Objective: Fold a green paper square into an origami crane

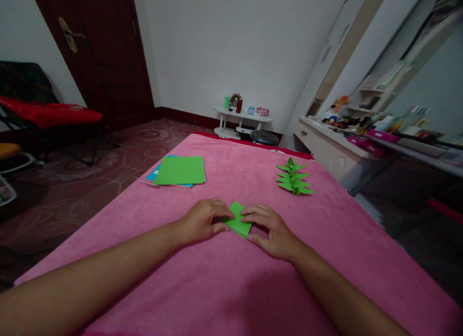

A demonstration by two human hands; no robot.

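Folded green paper (238, 221) lies on the pink cloth (224, 283), between the hands, and serves here as dial centre. Left hand (208, 218) at nine o'clock: fingers curved, fingertips touching the paper's left side—whether thumb and forefinger pinch it cannot be told. Right hand (271, 230), just past three: thumb and forefinger spread apart, tips touching the paper's right side. At ten o'clock, a paper stack (180, 170), green sheet uppermost, blue beneath. At two, pointed green folded pieces (294, 179) set in a row—well apart from the stack.
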